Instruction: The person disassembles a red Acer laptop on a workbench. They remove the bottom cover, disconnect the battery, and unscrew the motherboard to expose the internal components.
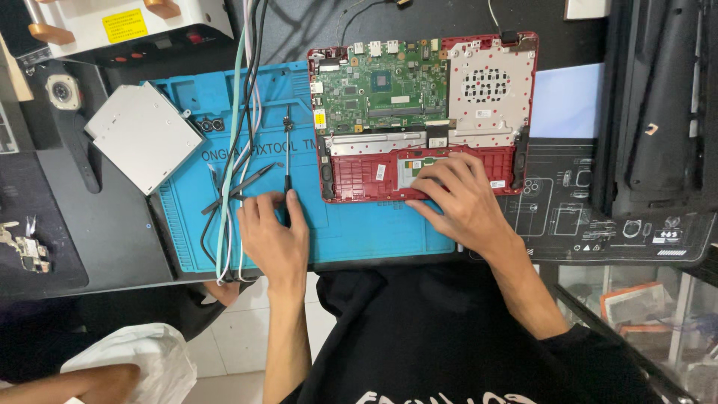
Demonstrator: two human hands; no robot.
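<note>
Head view, step: I judge the opened red plastic laptop base (423,120) on the blue silicone repair mat (359,224) is mid-disassembly; tool pickup in hand.
Left hand (274,236): fingers loosely spread, flat on the mat; fingertips touching the slim black screwdriver (287,161), not gripping it.
Right hand (461,198): fingers splayed, pressing the laptop's lower edge; holding nothing.
Next move: I reckon closing the fingers round the screwdriver's handle.
Nearby: silver optical drive (140,136), bundled cables (241,135).

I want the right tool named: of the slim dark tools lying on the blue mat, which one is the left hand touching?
The upright screwdriver: the left hand touches its lower end. The slanted black tool lies clear of it, up-left.
</note>
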